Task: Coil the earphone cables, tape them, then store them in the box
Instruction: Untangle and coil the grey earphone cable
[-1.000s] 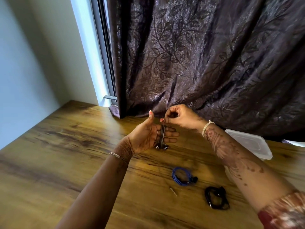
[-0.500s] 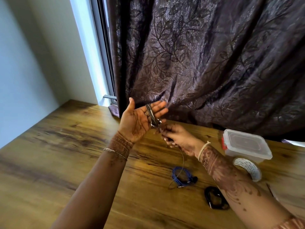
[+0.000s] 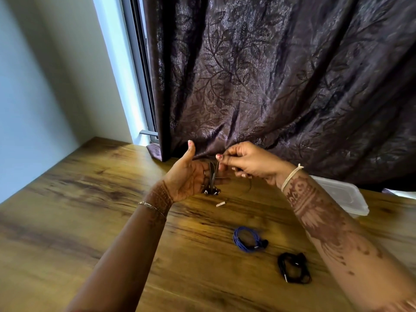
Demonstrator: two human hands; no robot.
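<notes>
Looping round the straight fingers of the left hand [image 3: 188, 177], the cable [image 3: 212, 175] hangs above the table [image 3: 90, 221]. The right hand [image 3: 249, 163] pinches it. The box [image 3: 347, 197], lid on, sits behind the right arm; what is inside, I cannot tell. A blue coil [image 3: 246, 239] and a black coil [image 3: 292, 267] lie outside it. Before, the right hand was under the left; now it is beside it.

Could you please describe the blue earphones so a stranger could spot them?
Start at the wooden table below the dark curtain. Two coiled bundles lie beside the right forearm. The blue earphones lie farther away than the black earphones.
</notes>
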